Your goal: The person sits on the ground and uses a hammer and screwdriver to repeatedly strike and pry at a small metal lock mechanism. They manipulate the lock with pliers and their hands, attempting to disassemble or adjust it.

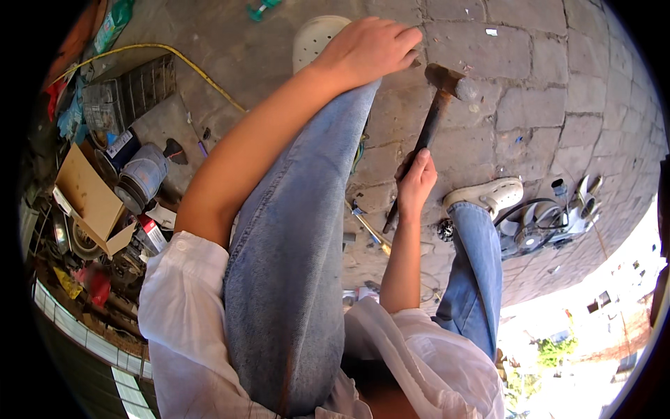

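While an open brown cardboard box [87, 185] sits amid clutter at the far left, a grey-blue cylindrical container [144, 170] lies just right of it, and a thin yellow hose [188, 64] curves beyond. The left hand [370, 50] lies past the blue denim knee [349, 112], its fingers bent inward; whether they grip anything, I cannot tell. Rightward, the right hand [417, 180] has its fingers closed around the dark handle of a hammer with a rusty, blocky metal head [445, 80], slanting away from the body over grey stone paving [534, 59]. Farther right are a cream perforated clog [492, 194] and a grey bladed fan [534, 227].
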`<state>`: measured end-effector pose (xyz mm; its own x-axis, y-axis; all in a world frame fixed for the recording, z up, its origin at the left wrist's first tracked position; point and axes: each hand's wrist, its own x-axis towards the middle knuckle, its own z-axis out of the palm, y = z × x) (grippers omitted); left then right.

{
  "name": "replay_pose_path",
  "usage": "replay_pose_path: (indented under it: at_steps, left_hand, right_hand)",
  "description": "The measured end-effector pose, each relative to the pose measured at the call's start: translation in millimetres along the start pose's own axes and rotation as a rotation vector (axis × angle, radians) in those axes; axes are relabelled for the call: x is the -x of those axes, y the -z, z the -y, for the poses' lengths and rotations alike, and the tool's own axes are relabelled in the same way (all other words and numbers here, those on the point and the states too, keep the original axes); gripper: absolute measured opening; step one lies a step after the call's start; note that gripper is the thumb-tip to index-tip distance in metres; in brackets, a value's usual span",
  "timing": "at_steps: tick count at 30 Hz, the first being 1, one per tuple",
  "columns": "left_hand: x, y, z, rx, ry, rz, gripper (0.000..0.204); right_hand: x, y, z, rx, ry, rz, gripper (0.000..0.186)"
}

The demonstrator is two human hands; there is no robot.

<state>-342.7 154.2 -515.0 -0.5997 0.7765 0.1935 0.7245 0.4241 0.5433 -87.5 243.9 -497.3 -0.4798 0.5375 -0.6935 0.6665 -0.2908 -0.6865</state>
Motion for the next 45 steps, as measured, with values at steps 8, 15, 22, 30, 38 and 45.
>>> replay_pose_path:
  at_steps: [8, 15, 22, 30, 38, 45]
  left_hand:
    - [-21, -24, -10, 0.069, -0.022, 0.057, 0.023]
    - [-39, -54, -5, 0.042, -0.109, -0.067, 0.024]
    - [-34, -63, 7, 0.048, -0.2, -0.191, 0.023]
    - [-28, -69, 16, 0.053, -0.135, -0.286, 0.016]
    - [-28, -68, 23, 0.059, -0.126, -0.339, 0.018]
    - [13, -71, 7, 0.082, -0.036, 0.054, 0.014]
  right_hand:
    - [-4, 4, 3, 0.087, 0.065, -0.053, 0.051]
    - [-9, 0, 11, 0.041, 0.028, -0.031, 0.051]
    - [-11, -20, 2, 0.104, 0.056, -0.073, 0.053]
    - [-28, -17, 17, 0.023, -0.032, -0.088, 0.054]
    - [-18, -31, 6, 0.314, 0.06, -0.101, 0.056]
    - [7, -13, 11, 0.03, 0.113, -0.115, 0.054]
